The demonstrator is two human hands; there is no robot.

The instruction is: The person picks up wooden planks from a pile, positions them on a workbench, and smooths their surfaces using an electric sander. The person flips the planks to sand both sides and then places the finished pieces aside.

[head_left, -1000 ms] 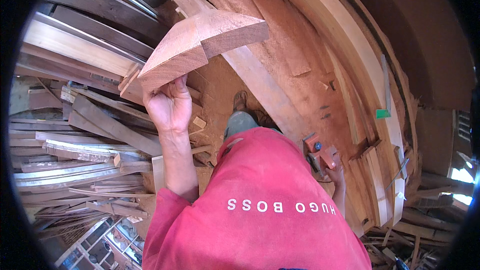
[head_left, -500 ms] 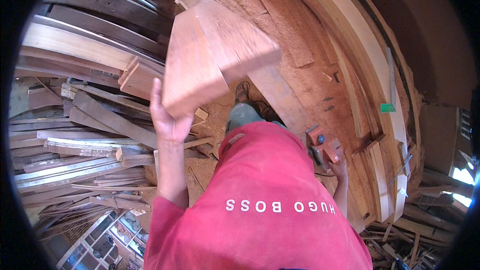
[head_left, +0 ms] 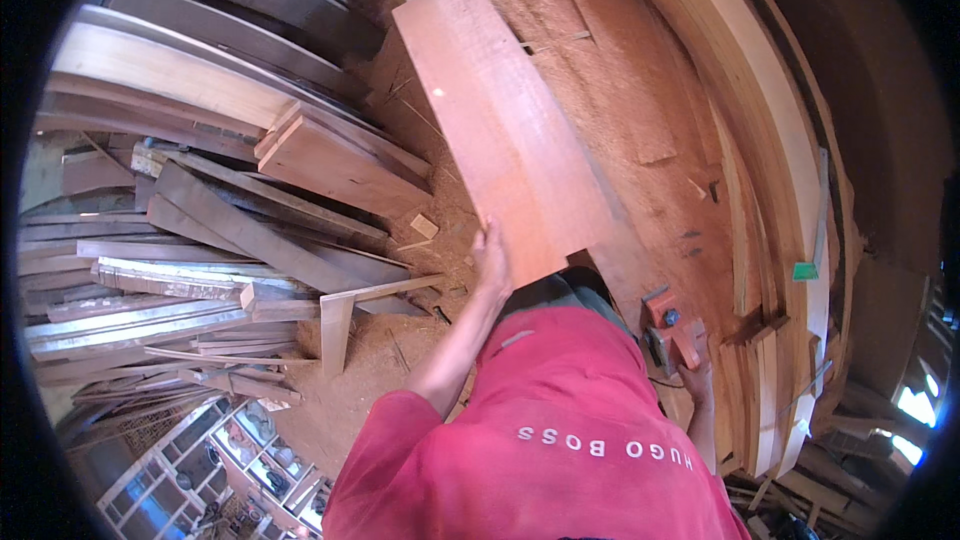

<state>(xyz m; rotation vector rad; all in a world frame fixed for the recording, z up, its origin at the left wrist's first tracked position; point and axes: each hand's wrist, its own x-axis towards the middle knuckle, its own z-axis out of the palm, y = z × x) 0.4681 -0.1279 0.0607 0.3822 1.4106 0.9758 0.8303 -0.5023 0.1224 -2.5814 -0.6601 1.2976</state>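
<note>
A wide pale reddish plank (head_left: 500,120) lies lengthwise on the narrow bench board (head_left: 628,265) in front of me. The near end of the plank is stepped; I cannot tell whether it is one piece or two side by side. My left hand (head_left: 490,260) grips the near left edge, with part of the fingers hidden by the wood. To the right, my right hand (head_left: 697,372) is closed round the handle of a red-orange electric hand planer (head_left: 672,328) with a blue knob. The planer sits at the near end of the bench board.
Stacked boards (head_left: 340,165) and offcuts fill the left side. A pale wood piece (head_left: 336,330) stands near my left arm. Long curved-looking planks (head_left: 770,70) run along the right, with a green-ended strip (head_left: 806,270) on them. Sawdust (head_left: 600,60) covers the floor and boards.
The plank was raised and tilted on my left hand; now it lies lower and flatter, further right. My left hand moved right to its near edge. The right hand stays on the planer.
</note>
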